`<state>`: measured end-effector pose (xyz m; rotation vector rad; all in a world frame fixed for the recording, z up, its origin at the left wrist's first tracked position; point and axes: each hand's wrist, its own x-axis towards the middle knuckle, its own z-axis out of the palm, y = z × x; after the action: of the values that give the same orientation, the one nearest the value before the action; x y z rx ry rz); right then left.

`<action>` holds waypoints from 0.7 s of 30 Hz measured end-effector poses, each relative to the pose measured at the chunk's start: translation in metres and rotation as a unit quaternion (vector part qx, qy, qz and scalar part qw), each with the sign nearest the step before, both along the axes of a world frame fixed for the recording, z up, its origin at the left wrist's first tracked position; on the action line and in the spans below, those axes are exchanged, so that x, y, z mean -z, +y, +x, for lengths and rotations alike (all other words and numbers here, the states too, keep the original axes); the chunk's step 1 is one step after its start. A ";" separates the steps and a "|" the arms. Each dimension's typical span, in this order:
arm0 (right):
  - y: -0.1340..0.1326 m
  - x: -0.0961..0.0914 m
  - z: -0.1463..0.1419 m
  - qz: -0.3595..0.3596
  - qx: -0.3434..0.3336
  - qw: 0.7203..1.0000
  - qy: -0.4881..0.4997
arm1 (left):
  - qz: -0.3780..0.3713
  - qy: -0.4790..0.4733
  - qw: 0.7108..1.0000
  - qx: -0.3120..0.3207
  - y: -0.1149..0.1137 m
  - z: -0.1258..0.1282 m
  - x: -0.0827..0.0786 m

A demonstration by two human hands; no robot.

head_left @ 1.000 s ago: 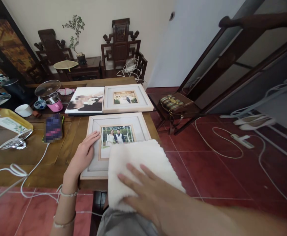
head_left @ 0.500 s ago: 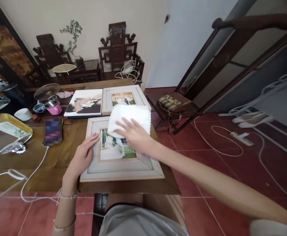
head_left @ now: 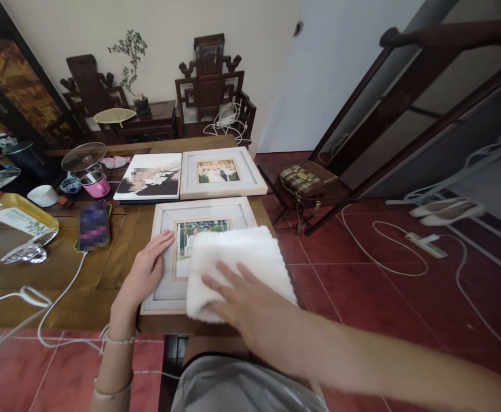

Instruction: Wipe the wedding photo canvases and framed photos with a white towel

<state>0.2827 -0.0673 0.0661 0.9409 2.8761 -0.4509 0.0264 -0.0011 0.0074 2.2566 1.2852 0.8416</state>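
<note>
A picture frame (head_left: 161, 294) with a pale wide border and a photo inside lies flat at the table's near right corner. My left hand (head_left: 149, 269) rests on its left border, fingers stretched out flat. Under my right hand (head_left: 237, 297) is a white fluffy cloth (head_left: 245, 249) with a scalloped edge, pressed onto the frame's lower right part. The fingers of that hand are spread over the cloth, which moves along with it. Much of the photo and the frame's right side are hidden by the cloth.
Behind lie a second picture frame (head_left: 250, 171) and a white-and-dark photo panel (head_left: 149, 177). Leftward on the table (head_left: 123, 240) are a charging phone (head_left: 93, 226), a pink mug (head_left: 95, 184), a white cup (head_left: 43, 196) and a bottle (head_left: 22, 214). A chair with a plaid bag (head_left: 299, 178) stands right.
My right hand has swept the cloth from the frame's upper right toward me, down to its near edge. The upper photo area now shows. My left hand stays on the left border.
</note>
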 end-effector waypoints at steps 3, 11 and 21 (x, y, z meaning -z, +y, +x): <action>-0.021 -0.008 -0.002 -0.078 -0.047 0.996 0.000 | 0.002 -0.001 1.000 0.003 0.000 0.000 0.000; 0.018 0.009 -0.007 -0.006 0.017 0.998 0.061 | 0.000 0.004 1.000 0.003 -0.001 0.000 0.000; 0.128 0.024 -0.021 0.187 0.148 0.970 0.035 | -0.001 -0.010 1.000 0.009 -0.001 0.000 0.000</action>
<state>0.2614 0.0611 0.0417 1.4495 2.9486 0.0539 0.0262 -0.0022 0.0078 2.2493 1.2550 0.8529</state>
